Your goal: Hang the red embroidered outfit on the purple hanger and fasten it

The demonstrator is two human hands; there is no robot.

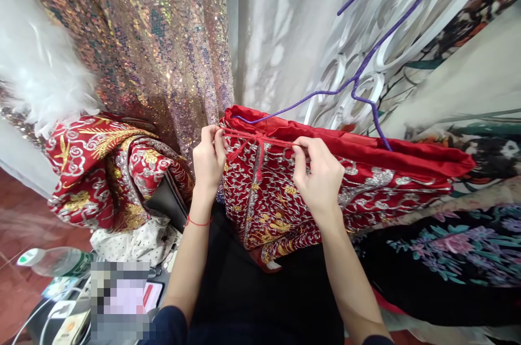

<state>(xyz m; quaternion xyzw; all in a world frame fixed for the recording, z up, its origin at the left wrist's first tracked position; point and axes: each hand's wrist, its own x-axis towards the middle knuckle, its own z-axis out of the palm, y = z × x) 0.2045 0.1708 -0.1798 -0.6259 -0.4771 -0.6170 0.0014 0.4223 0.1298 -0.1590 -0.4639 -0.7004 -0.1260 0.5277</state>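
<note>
Up front, both the left hand (209, 158) and right hand (317, 174) pinch the red embroidered garment (277, 198).

Both forearms raised, hands apart; left hand (209, 158) and right hand (317, 174) fingertips pinched, palms facing away.

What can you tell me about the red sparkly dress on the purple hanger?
The red garment looks like satin, plain and shiny along its top band, with silver swirls and gold patterns embroidered below. It hangs folded over a thin purple hanger, spreading wide to the right. A thin red cord runs along its top edge, with an end dangling down. The left hand pinches the cord near the garment's left corner; the right hand pinches it near the middle. Its lower edge rests against dark cloth.
</note>
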